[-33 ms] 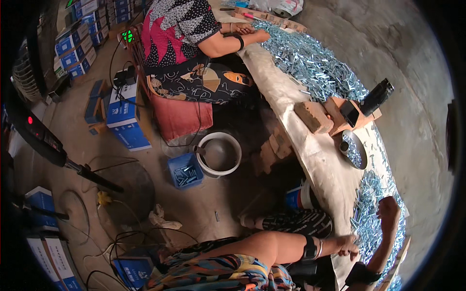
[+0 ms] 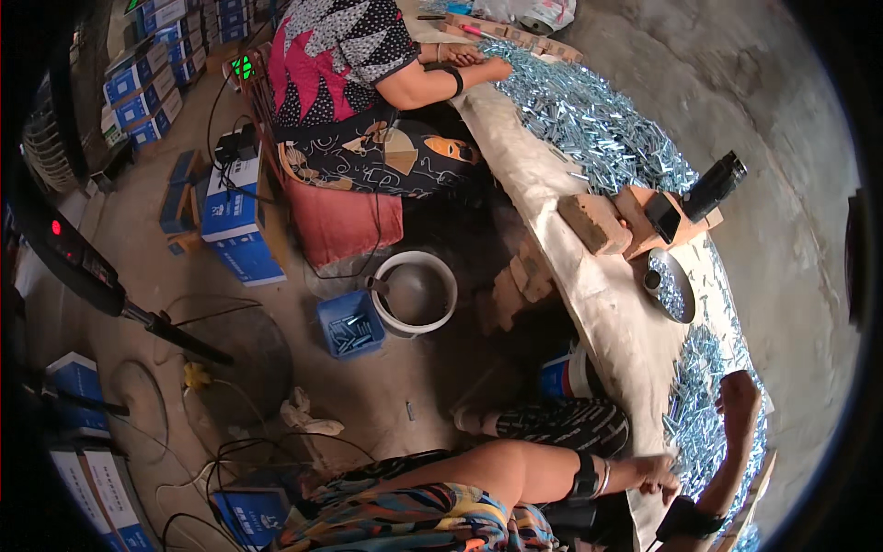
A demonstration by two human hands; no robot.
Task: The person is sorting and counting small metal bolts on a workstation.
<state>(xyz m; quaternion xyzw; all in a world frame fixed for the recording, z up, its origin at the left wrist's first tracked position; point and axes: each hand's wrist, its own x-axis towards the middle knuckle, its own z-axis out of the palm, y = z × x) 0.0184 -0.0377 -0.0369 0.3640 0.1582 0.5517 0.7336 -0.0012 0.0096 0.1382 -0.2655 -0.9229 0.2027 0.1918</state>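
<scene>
My left hand [image 2: 659,476], with a black band and a bracelet at the wrist, hovers by the near edge of a pile of short, shiny bluish metal rods [image 2: 699,414]. Its fingers are bent and slightly blurred, and anything between them is too small to make out. Above the pile's right side, my right hand [image 2: 739,396] is raised with its fingers curled in. Whether it holds something is hidden. Both hands are over the table's pale cloth [image 2: 612,327]. Farther along stands a metal bowl [image 2: 685,308] of small metal pieces, with a dark round thing at its rim.
Bricks [image 2: 593,224] carry a black cylindrical device [image 2: 716,182]. Beyond them, a co-worker's hands [image 2: 478,64] work at a larger rod pile [image 2: 589,120]. On the floor are a white bucket [image 2: 451,290], a blue bin [image 2: 377,336], cables, blue boxes [image 2: 235,198] and a black stand [image 2: 175,333].
The fingers of my left hand have shifted slightly, and the hand sits a little lower. My right hand has barely moved. The piles and bowl look the same.
</scene>
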